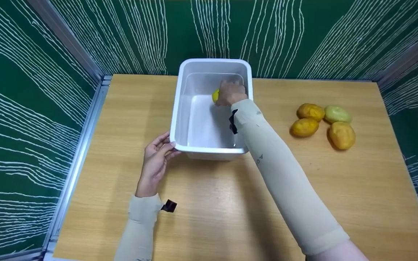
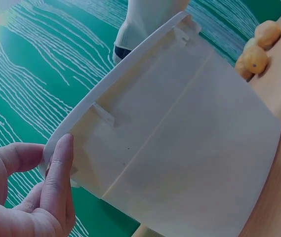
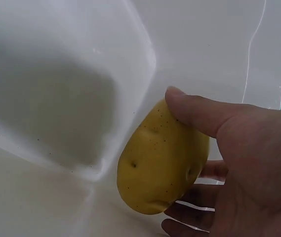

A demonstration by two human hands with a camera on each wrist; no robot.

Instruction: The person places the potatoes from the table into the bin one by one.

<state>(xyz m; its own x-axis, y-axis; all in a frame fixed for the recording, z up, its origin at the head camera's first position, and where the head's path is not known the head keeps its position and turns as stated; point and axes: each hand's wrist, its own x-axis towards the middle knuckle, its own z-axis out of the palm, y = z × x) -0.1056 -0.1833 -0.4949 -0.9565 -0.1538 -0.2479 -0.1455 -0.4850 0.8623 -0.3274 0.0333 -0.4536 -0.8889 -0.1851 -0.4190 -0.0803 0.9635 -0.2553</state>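
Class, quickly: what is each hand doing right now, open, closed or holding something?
Left hand: gripping the white bin at its near left corner.
Right hand: holding a yellow potato inside the bin.

On my feed I'm looking into what seems a lab-style booth. White-streaked green panels (image 1: 179, 36) and metal framing (image 1: 69, 40) enclose a wood-grain table (image 1: 201, 206).

Dark-specked yellow oval potato (image 3: 155, 163) in the right hand (image 1: 232, 93); white rectangular plastic tub (image 1: 210, 149) at the left hand (image 1: 155, 159); right of both, three orange-yellow oval pieces (image 1: 342, 135), one pale green oval piece (image 1: 337, 114); beyond, green wall (image 1: 238, 36) with wavy white lines; beneath, tan wood-grained tabletop (image 1: 201, 214).
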